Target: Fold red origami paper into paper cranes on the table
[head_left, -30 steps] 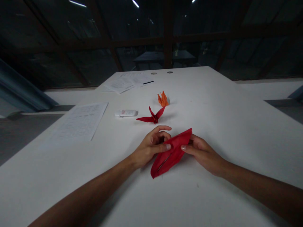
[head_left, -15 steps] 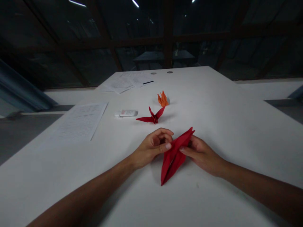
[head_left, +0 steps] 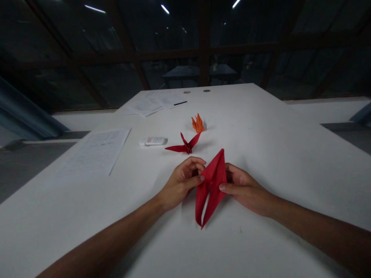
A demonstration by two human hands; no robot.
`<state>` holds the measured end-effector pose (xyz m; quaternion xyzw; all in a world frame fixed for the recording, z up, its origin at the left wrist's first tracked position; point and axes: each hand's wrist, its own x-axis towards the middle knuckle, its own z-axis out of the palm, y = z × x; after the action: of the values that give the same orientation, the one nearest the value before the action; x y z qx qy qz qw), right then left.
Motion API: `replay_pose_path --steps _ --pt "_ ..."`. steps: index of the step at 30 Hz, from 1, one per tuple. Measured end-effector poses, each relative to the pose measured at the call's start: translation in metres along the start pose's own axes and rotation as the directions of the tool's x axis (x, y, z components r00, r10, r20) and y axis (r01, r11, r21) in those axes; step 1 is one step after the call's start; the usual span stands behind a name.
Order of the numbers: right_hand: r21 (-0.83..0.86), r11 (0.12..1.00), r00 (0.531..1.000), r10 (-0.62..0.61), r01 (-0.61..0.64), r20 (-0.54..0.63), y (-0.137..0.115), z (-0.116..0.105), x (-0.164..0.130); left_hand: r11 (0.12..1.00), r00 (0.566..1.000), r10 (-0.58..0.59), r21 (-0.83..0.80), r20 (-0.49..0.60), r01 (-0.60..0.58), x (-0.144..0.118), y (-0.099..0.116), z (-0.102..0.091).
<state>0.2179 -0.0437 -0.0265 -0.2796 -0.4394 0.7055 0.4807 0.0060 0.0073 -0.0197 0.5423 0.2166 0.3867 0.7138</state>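
A folded red origami paper (head_left: 213,177) is held upright between both hands over the white table (head_left: 261,247). It is diamond shaped, with one point up and a slit splitting its lower half. My left hand (head_left: 183,180) pinches its left edge, thumb in front and fingers curled behind. On the right edge, my right hand (head_left: 246,188) grips it with the thumb on the front face; the other fingers are partly hidden behind the paper. Just beyond the hands stands a red paper crane (head_left: 187,146) with wings spread. Farther back is a small orange paper crane (head_left: 198,124).
A white correction-tape-like or eraser-like item (head_left: 153,141) lies left of the red crane. A written sheet (head_left: 95,154) is at the left edge. More papers (head_left: 150,103) with a dark pen (head_left: 180,103) lie toward the back, near two round discs (head_left: 206,90).
The red paper has turned more upright, its top point shifting left. Its lower slit has opened wider, showing the table through it. Both hands keep hold of it.
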Motion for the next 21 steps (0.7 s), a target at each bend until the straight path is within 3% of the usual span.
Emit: replay_pose_path --steps 21 --pt "-0.010 1.000 0.997 -0.027 0.026 -0.078 0.0031 0.0006 0.0012 0.995 0.996 -0.056 -0.083 -0.064 0.050 0.0004 0.0009 0.0011"
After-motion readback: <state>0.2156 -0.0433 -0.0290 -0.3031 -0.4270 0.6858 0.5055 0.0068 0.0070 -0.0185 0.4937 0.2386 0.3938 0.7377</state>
